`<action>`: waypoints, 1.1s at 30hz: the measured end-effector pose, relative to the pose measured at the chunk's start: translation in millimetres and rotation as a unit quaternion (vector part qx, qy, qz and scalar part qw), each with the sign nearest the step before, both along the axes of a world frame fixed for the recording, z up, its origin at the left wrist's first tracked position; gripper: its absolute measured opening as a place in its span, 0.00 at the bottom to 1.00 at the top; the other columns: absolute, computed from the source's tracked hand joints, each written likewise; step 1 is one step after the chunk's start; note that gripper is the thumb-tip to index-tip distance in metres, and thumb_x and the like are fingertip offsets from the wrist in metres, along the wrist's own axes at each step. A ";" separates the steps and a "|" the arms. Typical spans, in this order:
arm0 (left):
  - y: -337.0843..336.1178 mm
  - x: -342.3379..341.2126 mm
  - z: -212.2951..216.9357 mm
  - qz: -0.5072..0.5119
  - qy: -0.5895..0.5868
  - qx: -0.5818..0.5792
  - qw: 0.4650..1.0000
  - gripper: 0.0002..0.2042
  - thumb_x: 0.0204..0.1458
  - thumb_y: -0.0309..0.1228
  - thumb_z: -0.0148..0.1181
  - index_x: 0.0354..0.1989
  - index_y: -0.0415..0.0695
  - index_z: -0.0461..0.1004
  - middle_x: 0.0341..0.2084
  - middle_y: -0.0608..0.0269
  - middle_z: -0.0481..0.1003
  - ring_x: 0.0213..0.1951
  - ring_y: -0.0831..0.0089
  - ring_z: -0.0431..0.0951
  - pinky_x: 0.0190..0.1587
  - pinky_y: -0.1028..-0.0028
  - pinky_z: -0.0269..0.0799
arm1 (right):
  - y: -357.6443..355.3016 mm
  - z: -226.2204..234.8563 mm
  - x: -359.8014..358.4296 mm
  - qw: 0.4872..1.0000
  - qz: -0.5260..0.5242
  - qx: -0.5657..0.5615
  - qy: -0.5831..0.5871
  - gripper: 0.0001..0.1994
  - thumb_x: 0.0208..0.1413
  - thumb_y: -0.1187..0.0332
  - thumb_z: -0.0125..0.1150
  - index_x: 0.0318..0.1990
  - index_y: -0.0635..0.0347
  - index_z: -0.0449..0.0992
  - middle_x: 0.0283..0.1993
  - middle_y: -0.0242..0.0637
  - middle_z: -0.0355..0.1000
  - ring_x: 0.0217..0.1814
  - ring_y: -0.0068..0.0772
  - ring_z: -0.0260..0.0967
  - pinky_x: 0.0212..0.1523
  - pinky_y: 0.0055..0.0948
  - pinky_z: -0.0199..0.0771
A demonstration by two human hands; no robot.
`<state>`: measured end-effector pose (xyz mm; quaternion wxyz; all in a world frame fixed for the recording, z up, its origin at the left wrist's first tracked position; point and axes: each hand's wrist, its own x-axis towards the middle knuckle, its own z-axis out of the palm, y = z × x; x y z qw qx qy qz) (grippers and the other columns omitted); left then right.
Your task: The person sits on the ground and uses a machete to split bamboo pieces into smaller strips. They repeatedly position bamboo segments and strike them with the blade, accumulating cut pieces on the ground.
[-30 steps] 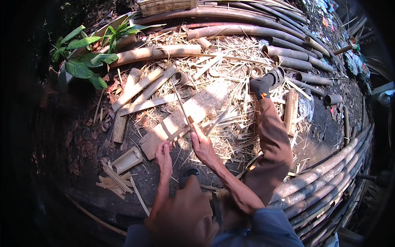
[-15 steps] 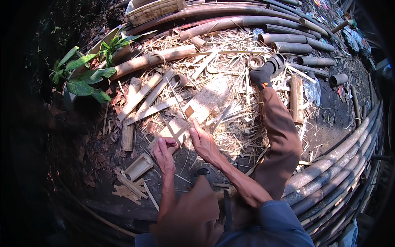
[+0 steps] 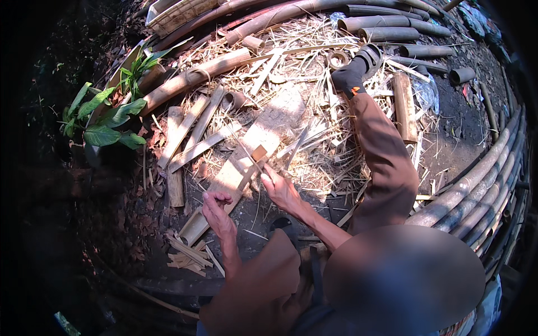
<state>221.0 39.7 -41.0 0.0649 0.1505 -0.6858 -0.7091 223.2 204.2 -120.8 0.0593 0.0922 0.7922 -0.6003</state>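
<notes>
My right hand point(image 3: 280, 187) is closed around a thin bamboo strip point(image 3: 246, 150), which slants up and away to the left over a pale wooden board point(image 3: 269, 127). A small orange-brown square piece point(image 3: 259, 153) shows by the right fingertips. To the left and nearer me, my left hand point(image 3: 219, 215) is raised with curled fingers; whatever they hold, if anything, cannot be made out. Just below it lies a split bamboo section point(image 3: 196, 225), beside a small heap of flat bamboo slats point(image 3: 188, 256).
Bamboo shavings point(image 3: 330, 151) cover the ground around the board. Bamboo poles point(image 3: 465, 190) curve along the right, and more lie at the back. A leafy plant point(image 3: 112, 120) stands at left, near a cream crate point(image 3: 182, 17). My outstretched leg point(image 3: 381, 151) lies right of the board.
The whole view has shifted, and a blurred rounded patch now covers the lower right. My left hand has moved slightly away from the right one; the right still grips the strip.
</notes>
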 end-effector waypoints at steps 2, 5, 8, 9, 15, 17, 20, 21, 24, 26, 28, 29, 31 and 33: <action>3.8 -12.3 -6.3 -0.026 0.008 0.010 1.000 0.25 0.66 0.50 0.35 0.29 0.41 0.65 0.23 0.61 0.70 0.26 0.74 0.70 0.32 0.76 0.68 | -0.4 -31.1 -6.2 0.998 0.038 0.027 -0.051 0.27 0.64 0.52 0.45 0.60 0.66 0.63 0.42 0.63 0.73 0.49 0.62 0.71 0.46 0.48 0.71; 23.8 -33.9 -7.9 -0.088 0.005 -0.068 0.994 0.27 0.64 0.57 0.34 0.31 0.43 0.64 0.22 0.61 0.70 0.23 0.75 0.69 0.29 0.78 0.66 | -7.3 -64.1 -2.4 0.997 0.044 0.045 0.035 0.28 0.64 0.50 0.45 0.61 0.65 0.61 0.48 0.63 0.71 0.53 0.62 0.69 0.53 0.47 0.69; 27.3 -59.2 4.4 -0.068 -0.035 -0.131 0.988 0.25 0.64 0.53 0.40 0.28 0.42 0.66 0.17 0.64 0.69 0.19 0.77 0.68 0.26 0.77 0.65 | -15.8 -21.7 -5.4 0.997 0.027 -0.023 -0.069 0.22 0.63 0.59 0.51 0.58 0.64 0.62 0.41 0.60 0.72 0.43 0.59 0.72 0.43 0.47 0.72; 30.6 -68.4 9.0 -0.084 -0.050 -0.211 0.972 0.24 0.64 0.50 0.41 0.27 0.41 0.67 0.16 0.64 0.68 0.19 0.78 0.68 0.24 0.77 0.65 | -13.1 -17.1 -3.6 0.997 0.032 -0.019 -0.071 0.25 0.63 0.56 0.50 0.60 0.63 0.60 0.42 0.61 0.72 0.45 0.60 0.72 0.45 0.47 0.71; 31.6 -80.8 -8.5 -0.048 -0.011 -0.268 0.962 0.22 0.65 0.42 0.42 0.24 0.36 0.68 0.12 0.63 0.67 0.15 0.77 0.66 0.18 0.74 0.61 | -0.6 -6.9 13.0 0.998 0.020 0.013 -0.049 0.27 0.62 0.49 0.49 0.56 0.64 0.62 0.35 0.61 0.73 0.42 0.61 0.74 0.41 0.50 0.70; 37.5 -71.1 -8.8 -0.025 0.003 -0.275 0.961 0.23 0.65 0.42 0.42 0.25 0.35 0.68 0.12 0.61 0.67 0.15 0.74 0.65 0.18 0.72 0.61 | 3.9 -5.4 12.2 0.991 0.029 -0.076 -0.105 0.24 0.62 0.48 0.49 0.44 0.66 0.67 0.30 0.57 0.73 0.36 0.59 0.74 0.37 0.49 0.70; 38.0 -63.7 -16.0 -0.020 -0.011 -0.326 0.945 0.27 0.65 0.47 0.37 0.27 0.35 0.71 0.13 0.64 0.66 0.17 0.73 0.65 0.22 0.70 0.60 | 4.4 8.6 14.4 0.992 0.030 -0.074 -0.093 0.17 0.64 0.54 0.51 0.42 0.61 0.68 0.21 0.46 0.67 0.22 0.46 0.68 0.26 0.42 0.66; 38.9 -59.3 -20.8 -0.025 0.009 -0.348 0.937 0.27 0.65 0.47 0.37 0.27 0.35 0.71 0.14 0.63 0.66 0.17 0.73 0.65 0.22 0.70 0.60 | 3.8 3.8 17.3 0.998 0.032 -0.019 -0.045 0.17 0.63 0.54 0.51 0.42 0.61 0.68 0.21 0.47 0.68 0.23 0.49 0.69 0.26 0.43 0.67; 44.3 -42.9 -27.8 -0.024 0.017 -0.374 0.927 0.27 0.66 0.47 0.37 0.28 0.34 0.71 0.14 0.64 0.66 0.18 0.74 0.64 0.22 0.71 0.58 | 2.5 -19.7 24.2 0.984 0.042 0.141 0.096 0.16 0.63 0.55 0.52 0.42 0.61 0.68 0.23 0.49 0.70 0.26 0.55 0.72 0.27 0.47 0.69; 61.2 -55.2 -13.1 -0.009 -0.013 -0.329 0.944 0.27 0.66 0.47 0.37 0.29 0.34 0.72 0.15 0.64 0.66 0.18 0.75 0.64 0.21 0.72 0.58 | 12.9 -40.2 13.5 0.995 0.006 -0.003 -0.101 0.19 0.62 0.52 0.51 0.40 0.63 0.68 0.28 0.58 0.73 0.33 0.60 0.74 0.33 0.51 0.72; 37.3 -53.3 -16.8 0.013 -0.001 -0.316 0.949 0.27 0.66 0.47 0.37 0.30 0.34 0.73 0.15 0.65 0.66 0.19 0.77 0.64 0.21 0.72 0.57 | 4.2 -10.6 7.6 0.988 0.017 -0.080 -0.134 0.19 0.62 0.53 0.51 0.41 0.64 0.68 0.29 0.58 0.73 0.35 0.61 0.74 0.35 0.49 0.72; 35.3 -56.3 -14.3 0.005 0.007 -0.317 0.948 0.27 0.66 0.47 0.36 0.30 0.34 0.73 0.15 0.65 0.66 0.19 0.77 0.64 0.21 0.73 0.58 | 6.8 7.5 2.6 0.990 0.031 -0.083 -0.108 0.19 0.62 0.53 0.51 0.41 0.64 0.68 0.29 0.58 0.73 0.35 0.61 0.74 0.35 0.49 0.72; 35.0 -55.6 -19.1 -0.008 -0.009 -0.349 0.937 0.27 0.66 0.46 0.37 0.31 0.33 0.73 0.15 0.64 0.67 0.19 0.75 0.65 0.22 0.72 0.58 | 4.7 32.3 9.7 0.991 0.050 -0.093 -0.085 0.19 0.62 0.53 0.50 0.40 0.65 0.68 0.28 0.58 0.72 0.36 0.61 0.73 0.36 0.49 0.71; 37.0 -52.5 -23.2 -0.017 -0.007 -0.370 0.929 0.26 0.66 0.45 0.38 0.31 0.33 0.74 0.15 0.63 0.67 0.19 0.73 0.65 0.22 0.71 0.59 | 4.5 22.9 5.2 0.995 0.060 -0.055 -0.058 0.20 0.63 0.52 0.48 0.40 0.64 0.69 0.28 0.58 0.72 0.35 0.63 0.72 0.38 0.51 0.71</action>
